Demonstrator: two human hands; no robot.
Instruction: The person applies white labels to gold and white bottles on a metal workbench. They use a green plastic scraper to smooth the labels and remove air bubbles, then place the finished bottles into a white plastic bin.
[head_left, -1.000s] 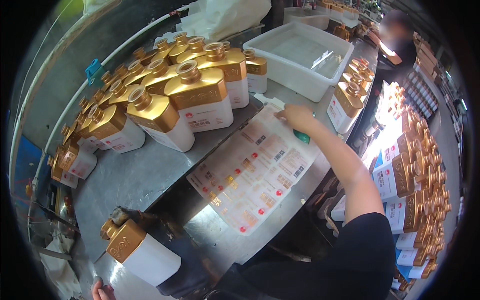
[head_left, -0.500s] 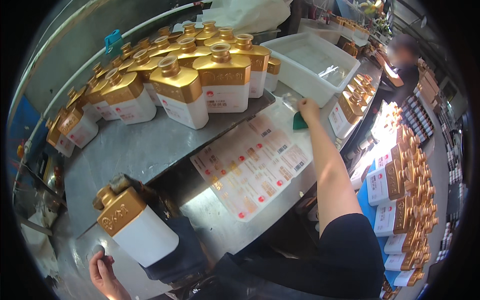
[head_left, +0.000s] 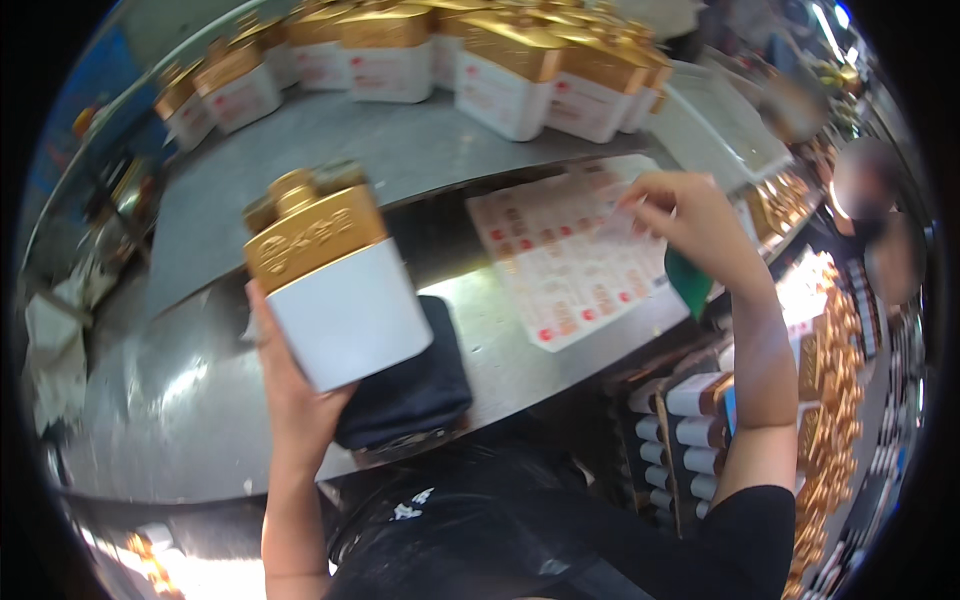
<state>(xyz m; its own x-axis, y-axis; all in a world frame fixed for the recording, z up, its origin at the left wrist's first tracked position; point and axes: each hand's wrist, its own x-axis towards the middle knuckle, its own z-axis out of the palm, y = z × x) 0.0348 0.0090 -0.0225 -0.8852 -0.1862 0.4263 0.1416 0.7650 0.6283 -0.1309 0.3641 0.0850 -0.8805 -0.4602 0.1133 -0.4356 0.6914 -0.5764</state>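
Note:
My left hand [head_left: 300, 405] is closed round the lower left side of a white bottle [head_left: 345, 310] with an embossed gold shoulder and neck. The bottle leans to the left, its blank white face toward me, over a dark cloth-covered pad [head_left: 415, 395]. Whether it touches the pad, I cannot tell. Over the printed label sheet [head_left: 520, 275], my right hand [head_left: 680, 215] pinches a thin, translucent label film [head_left: 622, 222], partly blurred. A green flat piece [head_left: 688, 283] shows below the right palm, seemingly held in the same hand. Rows of red and gold print cover the sheet.
Several gold-and-white bottles [head_left: 390, 65] stand on a raised metal shelf [head_left: 400, 145] across the back. A white plastic tub [head_left: 725, 120] sits at the far right. Many more bottles [head_left: 830, 400] line the right side, and another person [head_left: 860, 190] is beyond them.
My left hand has gone from beside the bottle to gripping it, and the bottle is more upright. My right hand has come back from the sheet's far edge with the film. The view has shifted.

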